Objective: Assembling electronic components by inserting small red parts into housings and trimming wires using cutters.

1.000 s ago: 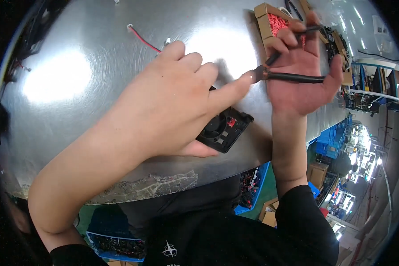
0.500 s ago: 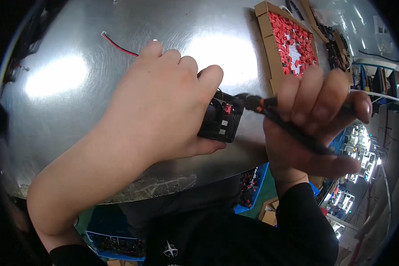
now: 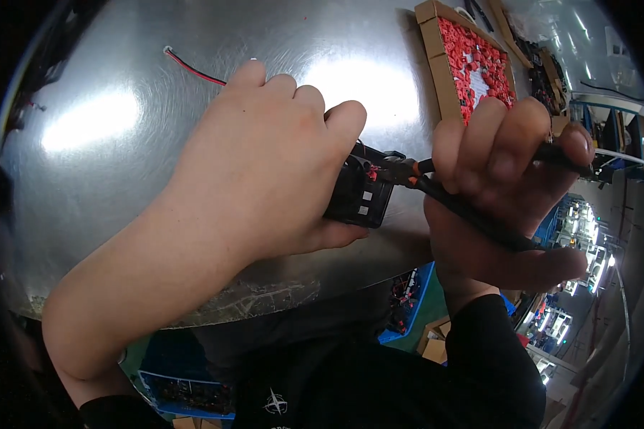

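Head: pliers (image 3: 452,201) nose-left; axis aslant

Black top (image 3: 401,379), white compass-star emblem (image 3: 275,402)

My pliers (image 3: 474,217) are black with orange by the pivot (image 3: 413,176), housing (image 3: 349,208) is black too with a red bit (image 3: 372,173) and pale grey squares (image 3: 367,195). Wire (image 3: 195,71) is red and black, white connector (image 3: 167,50). Red pieces (image 3: 453,46), brown box (image 3: 441,77), silvery-grey bench (image 3: 143,175), black shirt (image 3: 336,386) with a white star print (image 3: 275,402).
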`<action>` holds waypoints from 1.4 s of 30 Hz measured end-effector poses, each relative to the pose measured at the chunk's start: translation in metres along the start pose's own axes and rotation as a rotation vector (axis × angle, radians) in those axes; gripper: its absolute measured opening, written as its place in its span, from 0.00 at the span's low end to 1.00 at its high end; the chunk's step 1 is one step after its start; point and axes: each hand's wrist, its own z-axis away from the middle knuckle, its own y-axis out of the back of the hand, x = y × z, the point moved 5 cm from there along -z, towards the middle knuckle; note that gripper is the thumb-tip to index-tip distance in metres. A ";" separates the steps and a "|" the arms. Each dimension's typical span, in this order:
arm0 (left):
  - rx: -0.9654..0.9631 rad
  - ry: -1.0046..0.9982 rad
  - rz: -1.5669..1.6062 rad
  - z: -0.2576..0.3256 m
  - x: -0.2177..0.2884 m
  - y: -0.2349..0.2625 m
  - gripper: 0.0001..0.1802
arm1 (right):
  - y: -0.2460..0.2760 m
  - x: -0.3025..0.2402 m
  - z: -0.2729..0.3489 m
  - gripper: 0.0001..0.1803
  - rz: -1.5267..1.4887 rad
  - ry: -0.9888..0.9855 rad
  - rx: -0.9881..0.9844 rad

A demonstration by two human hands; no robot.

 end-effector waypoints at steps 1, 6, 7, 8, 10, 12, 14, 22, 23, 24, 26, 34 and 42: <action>-0.001 -0.001 -0.001 -0.001 0.000 0.000 0.41 | 0.002 0.001 0.001 0.50 -0.027 0.003 0.107; 0.008 -0.002 0.023 -0.003 0.000 0.001 0.41 | 0.002 -0.001 -0.004 0.54 -0.051 -0.062 0.098; 0.008 -0.001 0.030 -0.003 0.000 0.001 0.42 | 0.002 -0.001 -0.004 0.55 -0.083 -0.052 0.112; 0.008 0.001 0.030 -0.003 0.000 0.001 0.42 | 0.002 -0.001 -0.004 0.55 -0.084 -0.052 0.111; 0.007 -0.005 0.019 -0.004 0.001 0.001 0.42 | 0.003 -0.003 -0.005 0.57 -0.054 -0.064 0.085; -0.006 0.002 0.025 -0.006 0.001 0.001 0.42 | 0.006 -0.002 -0.008 0.59 -0.045 -0.073 0.024; -0.023 0.009 0.030 -0.006 0.001 -0.001 0.42 | 0.009 0.001 -0.011 0.60 -0.038 -0.082 -0.034; -0.006 -0.007 0.022 -0.006 0.001 0.002 0.42 | 0.010 -0.008 -0.009 0.66 0.023 -0.086 -0.095; -0.005 -0.005 0.022 -0.006 0.000 0.002 0.42 | 0.009 -0.009 -0.008 0.67 0.037 -0.083 -0.093; 0.001 0.001 0.038 -0.006 -0.001 0.002 0.40 | 0.008 -0.010 -0.007 0.68 0.053 -0.081 -0.091; 0.003 0.012 0.055 -0.004 -0.002 0.001 0.38 | 0.006 -0.008 -0.005 0.69 0.062 -0.081 -0.088; -0.024 0.000 0.006 -0.004 0.000 0.005 0.32 | 0.001 0.001 -0.009 0.72 0.005 -0.050 -0.061; 0.011 0.000 0.035 -0.005 -0.001 0.005 0.42 | -0.003 -0.002 -0.009 0.67 0.028 -0.034 -0.186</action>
